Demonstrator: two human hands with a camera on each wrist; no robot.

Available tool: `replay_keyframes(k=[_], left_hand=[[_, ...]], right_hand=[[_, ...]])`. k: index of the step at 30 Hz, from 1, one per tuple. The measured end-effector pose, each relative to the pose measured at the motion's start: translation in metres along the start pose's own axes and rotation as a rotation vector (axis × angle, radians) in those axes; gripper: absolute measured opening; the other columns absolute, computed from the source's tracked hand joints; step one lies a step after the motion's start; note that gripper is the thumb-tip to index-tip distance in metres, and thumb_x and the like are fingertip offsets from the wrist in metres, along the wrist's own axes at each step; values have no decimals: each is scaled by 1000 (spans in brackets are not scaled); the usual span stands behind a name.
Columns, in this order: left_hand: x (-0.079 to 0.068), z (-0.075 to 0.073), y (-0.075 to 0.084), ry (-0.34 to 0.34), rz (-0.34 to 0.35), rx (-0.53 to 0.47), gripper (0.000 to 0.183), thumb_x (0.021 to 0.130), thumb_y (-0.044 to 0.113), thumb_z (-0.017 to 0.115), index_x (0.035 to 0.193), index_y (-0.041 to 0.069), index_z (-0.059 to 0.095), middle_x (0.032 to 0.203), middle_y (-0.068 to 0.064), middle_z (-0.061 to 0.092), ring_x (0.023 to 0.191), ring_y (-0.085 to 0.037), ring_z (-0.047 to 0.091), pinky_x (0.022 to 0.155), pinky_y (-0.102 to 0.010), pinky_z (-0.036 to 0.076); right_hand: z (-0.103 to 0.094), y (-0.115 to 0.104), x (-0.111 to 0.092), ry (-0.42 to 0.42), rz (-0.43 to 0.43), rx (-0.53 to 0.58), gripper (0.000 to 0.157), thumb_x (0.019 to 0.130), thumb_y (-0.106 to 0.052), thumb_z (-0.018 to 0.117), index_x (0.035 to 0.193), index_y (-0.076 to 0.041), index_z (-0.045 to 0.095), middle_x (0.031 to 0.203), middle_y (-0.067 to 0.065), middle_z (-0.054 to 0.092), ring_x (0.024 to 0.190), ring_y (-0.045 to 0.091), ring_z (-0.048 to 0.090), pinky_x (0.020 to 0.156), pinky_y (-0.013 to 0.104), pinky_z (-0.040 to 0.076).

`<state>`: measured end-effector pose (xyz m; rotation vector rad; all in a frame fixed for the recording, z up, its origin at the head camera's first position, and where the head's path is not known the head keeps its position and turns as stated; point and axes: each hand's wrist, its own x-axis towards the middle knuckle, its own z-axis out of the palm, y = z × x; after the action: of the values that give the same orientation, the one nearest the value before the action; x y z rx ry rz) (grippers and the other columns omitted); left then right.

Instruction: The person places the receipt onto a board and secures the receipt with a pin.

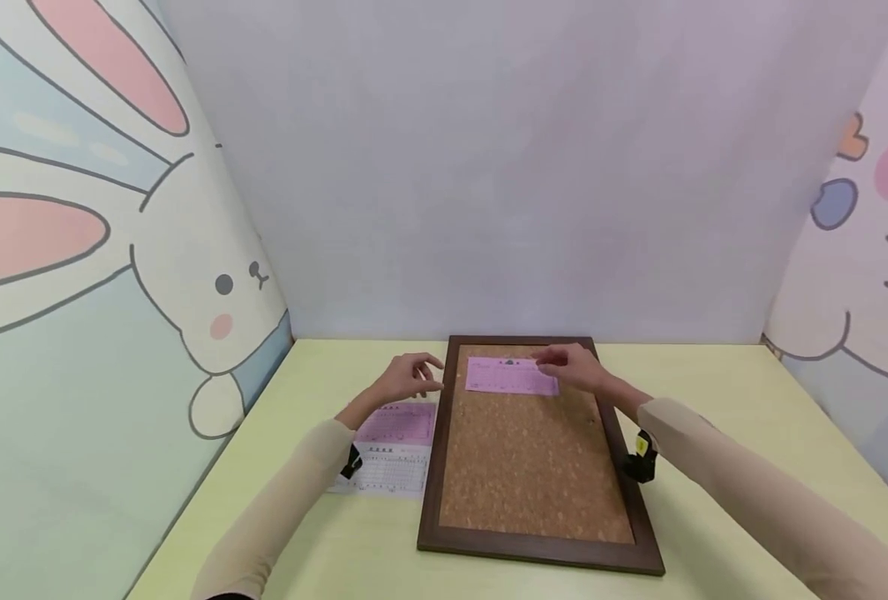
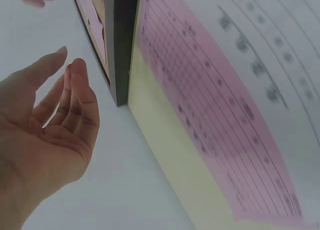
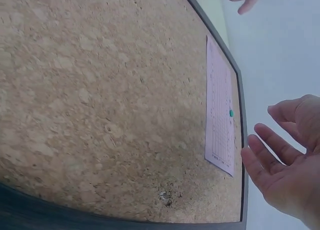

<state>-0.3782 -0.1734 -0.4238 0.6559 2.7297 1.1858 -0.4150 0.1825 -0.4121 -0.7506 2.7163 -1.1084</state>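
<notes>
A pink printed slip (image 1: 506, 379) lies across the upper part of a brown-framed corkboard (image 1: 534, 467). Near the slip's top edge, in the right wrist view, sits a small green pin (image 3: 231, 113). My right hand (image 1: 570, 367) hovers above the slip's right end, its fingers loosely bent and holding nothing. Just outside the board's left frame is my left hand (image 1: 405, 377), fingers relaxed and nothing between them. Below it on the table, another pink form (image 1: 406, 425) lies beside the board, overlapped by or against a white form (image 1: 395, 471).
The board stands flat on a pale yellow table (image 1: 714, 417). Behind is a plain grey-white wall (image 1: 489, 167). Cartoon-painted walls (image 1: 212, 250) close in both sides. A small worn spot (image 3: 165, 197) marks the cork near the right frame.
</notes>
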Motion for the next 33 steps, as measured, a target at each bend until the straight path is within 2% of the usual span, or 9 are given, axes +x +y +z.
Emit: replay_keyframes(k=[5, 7, 11, 18, 24, 27, 33], left_hand=[[-25, -20, -13, 6, 9, 14, 33, 96, 12, 70, 125, -3, 64, 93, -20, 70, 77, -46, 70, 63, -39, 60], [-36, -28, -20, 22, -10, 26, 33, 97, 14, 70, 125, -3, 64, 93, -19, 69, 78, -45, 70, 63, -38, 60], [-58, -41, -33, 54, -88, 37, 36, 97, 16, 70, 127, -4, 64, 95, -17, 70, 81, -44, 70, 64, -40, 60], [-89, -56, -53, 83, -222, 68, 43, 96, 17, 70, 132, -6, 62, 100, -17, 70, 83, -31, 68, 64, -31, 57], [-108, -61, -65, 90, -300, 84, 43, 95, 13, 72, 131, -7, 61, 99, -16, 67, 84, -24, 66, 63, -29, 55], [-116, -60, -71, 87, -338, 77, 43, 94, 13, 72, 131, -7, 61, 99, -14, 66, 84, -22, 67, 62, -29, 54], [-125, -52, -80, 103, -382, 61, 47, 91, 13, 75, 131, -8, 60, 100, -14, 65, 80, -13, 63, 60, -29, 54]], right_hand=[[4, 3, -10, -31, 45, 83, 36, 103, -13, 61, 134, 4, 63, 128, 24, 68, 116, 35, 65, 92, 43, 55], [5, 4, -11, -46, 41, 110, 37, 102, -13, 60, 134, 6, 62, 129, 24, 68, 116, 34, 64, 91, 40, 55], [8, 5, -12, -79, 52, 160, 37, 103, -10, 59, 135, 7, 60, 129, 26, 67, 115, 34, 65, 88, 38, 56], [13, 4, -14, -115, 73, 244, 38, 103, -10, 58, 136, 8, 58, 133, 28, 64, 114, 34, 65, 93, 45, 57], [18, 1, -15, -121, 69, 313, 39, 102, -8, 59, 136, 11, 57, 132, 30, 63, 116, 37, 66, 93, 47, 58], [22, 0, -16, -113, 86, 317, 39, 101, -10, 61, 135, 9, 59, 131, 27, 66, 116, 36, 67, 92, 45, 59], [29, -3, -22, -165, 77, 388, 41, 102, -11, 62, 136, 10, 57, 133, 28, 64, 118, 37, 65, 92, 42, 58]])
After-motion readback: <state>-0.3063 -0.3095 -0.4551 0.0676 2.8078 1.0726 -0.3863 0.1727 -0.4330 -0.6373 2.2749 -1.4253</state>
